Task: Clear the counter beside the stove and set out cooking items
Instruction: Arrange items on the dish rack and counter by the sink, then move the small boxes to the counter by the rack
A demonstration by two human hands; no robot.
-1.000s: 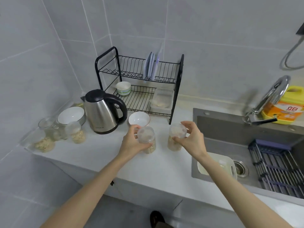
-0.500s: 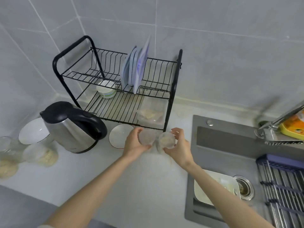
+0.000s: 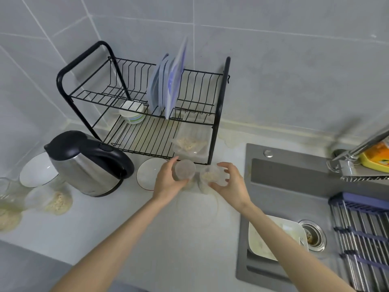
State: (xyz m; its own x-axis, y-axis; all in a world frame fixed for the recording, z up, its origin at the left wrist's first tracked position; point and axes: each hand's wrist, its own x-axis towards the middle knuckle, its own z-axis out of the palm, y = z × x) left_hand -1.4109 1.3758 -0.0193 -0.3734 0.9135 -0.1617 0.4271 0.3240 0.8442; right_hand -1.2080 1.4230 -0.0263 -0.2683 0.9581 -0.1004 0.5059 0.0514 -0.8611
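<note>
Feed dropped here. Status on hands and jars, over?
Left hand grips left jar, right hand grips right jar. Both jars just before the rack. Bowl close beside left hand, kettle beyond.

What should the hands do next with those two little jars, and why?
The left hand grips the left jar and the right hand grips the right jar, side by side, low over the counter in front of the dish rack, beside the white bowl. So probably set both down there and let go.
</note>
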